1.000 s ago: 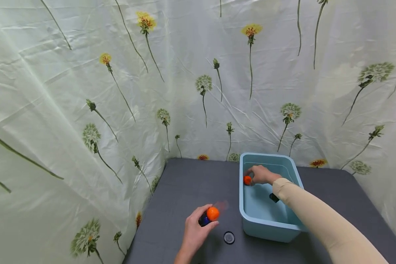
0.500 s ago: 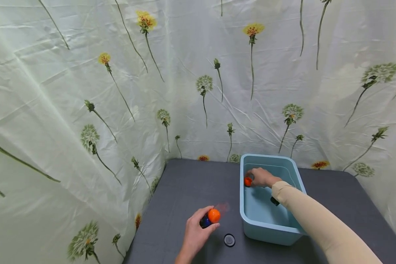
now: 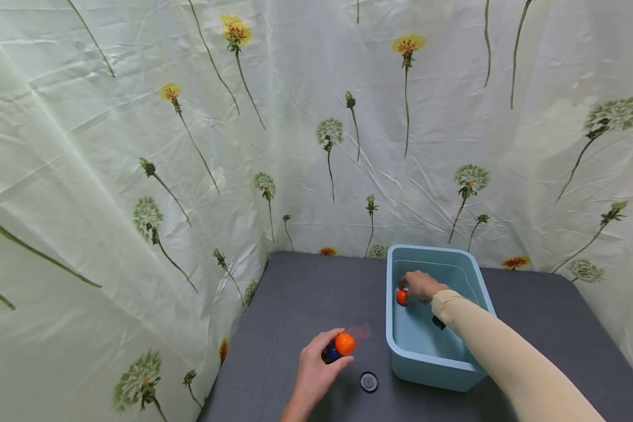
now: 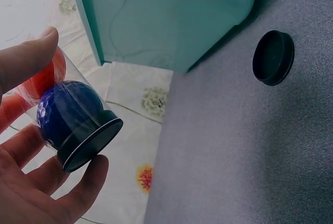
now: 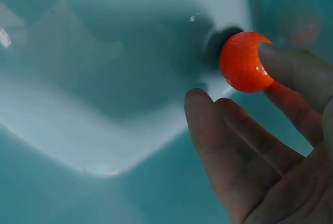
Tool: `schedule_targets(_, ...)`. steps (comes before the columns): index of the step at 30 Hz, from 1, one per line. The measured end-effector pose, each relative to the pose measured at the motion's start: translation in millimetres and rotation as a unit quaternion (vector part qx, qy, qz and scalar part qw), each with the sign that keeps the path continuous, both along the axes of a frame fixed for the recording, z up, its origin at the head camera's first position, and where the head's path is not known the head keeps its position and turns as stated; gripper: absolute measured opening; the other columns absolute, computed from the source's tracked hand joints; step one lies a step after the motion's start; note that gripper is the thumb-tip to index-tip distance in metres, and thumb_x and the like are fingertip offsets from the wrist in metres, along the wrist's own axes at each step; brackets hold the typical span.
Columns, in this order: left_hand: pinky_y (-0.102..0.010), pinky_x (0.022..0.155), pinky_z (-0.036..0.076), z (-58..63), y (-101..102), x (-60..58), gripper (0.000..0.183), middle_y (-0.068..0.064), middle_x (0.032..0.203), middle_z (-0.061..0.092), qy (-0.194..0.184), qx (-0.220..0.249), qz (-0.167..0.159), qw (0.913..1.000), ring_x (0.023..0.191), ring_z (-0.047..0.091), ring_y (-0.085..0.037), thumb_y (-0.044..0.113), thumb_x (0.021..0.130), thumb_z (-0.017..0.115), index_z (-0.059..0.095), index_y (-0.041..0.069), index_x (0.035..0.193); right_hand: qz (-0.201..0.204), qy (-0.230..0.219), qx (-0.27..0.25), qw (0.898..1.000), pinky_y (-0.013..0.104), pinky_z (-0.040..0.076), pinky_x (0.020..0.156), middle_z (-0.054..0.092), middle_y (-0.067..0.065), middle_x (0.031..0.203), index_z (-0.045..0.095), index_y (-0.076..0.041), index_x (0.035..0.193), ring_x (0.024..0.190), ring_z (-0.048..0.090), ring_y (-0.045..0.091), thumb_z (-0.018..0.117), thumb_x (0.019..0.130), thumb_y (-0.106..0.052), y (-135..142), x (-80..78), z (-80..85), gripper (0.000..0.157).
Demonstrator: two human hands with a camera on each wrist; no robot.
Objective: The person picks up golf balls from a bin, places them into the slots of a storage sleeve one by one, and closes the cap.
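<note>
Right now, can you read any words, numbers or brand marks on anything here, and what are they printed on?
None can be read. The clear tube, the black cap, the blue tub, the orange ball and the flowered curtain show no lettering; the curtain carries only printed dandelions.

Lighting: bright, even, soft shadows. Head view bends at its edges. Glare spots on the glossy light-blue plastic tub (image 5: 104, 130); nearby fingers (image 5: 229, 151) slightly blurred.

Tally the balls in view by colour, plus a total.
Orange balls: 2, one in the clear tube at, one in the tub at
Blue balls: 1, in the tube
Total: 3
</note>
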State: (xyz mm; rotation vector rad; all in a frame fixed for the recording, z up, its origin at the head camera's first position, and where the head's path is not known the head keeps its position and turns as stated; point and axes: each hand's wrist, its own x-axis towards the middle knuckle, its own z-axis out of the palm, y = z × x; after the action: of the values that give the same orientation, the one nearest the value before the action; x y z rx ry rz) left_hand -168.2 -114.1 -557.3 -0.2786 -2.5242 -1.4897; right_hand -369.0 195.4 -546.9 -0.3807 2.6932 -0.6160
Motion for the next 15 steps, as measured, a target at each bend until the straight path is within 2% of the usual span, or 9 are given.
schedule_targets(6, -0.042, 0.092, 0.052, -0.4, 1.3, 0.8, 0.054, 0.012, 0.111, 0.068, -0.018, 0.003, -0.003, 0.9998, 0.100, 0.063, -0.010, 0.035, 0.074, 0.090, 0.070, 0.032, 0.123, 0.000, -0.023, 0.005, 1.000, 0.033, 0.050, 0.048, 0.060, 0.012, 0.095, 0.071, -0.005, 0.107, 0.061, 0.058, 0.022, 0.078, 0.080, 0.002, 2.0, 3.0, -6.6, 0.029)
schedule_targets(10, -0.041, 0.092, 0.052, -0.3, 1.5, 2.1, 0.054, 0.011, 0.112, 0.068, -0.020, 0.010, -0.008, 0.9997, 0.100, 0.063, -0.011, 0.035, 0.074, 0.090, 0.070, 0.030, 0.123, 0.017, -0.028, 0.012, 0.999, 0.032, 0.049, 0.049, 0.058, 0.008, 0.085, 0.071, -0.008, 0.096, 0.060, 0.057, 0.021, 0.079, 0.077, 0.005, 3.2, 4.2, -9.6, 0.024)
schedule_targets(15, -0.038, 0.090, 0.052, -1.0, 1.0, 1.7, 0.053, 0.011, 0.110, 0.068, -0.014, 0.020, -0.005, 0.9997, 0.098, 0.063, -0.010, 0.034, 0.073, 0.090, 0.070, 0.030, 0.122, 0.039, -0.021, 0.020, 0.999, 0.030, 0.046, 0.049, 0.058, 0.006, 0.079, 0.072, -0.009, 0.092, 0.056, 0.054, 0.018, 0.080, 0.077, 0.004, 3.4, 5.3, -8.0, 0.022)
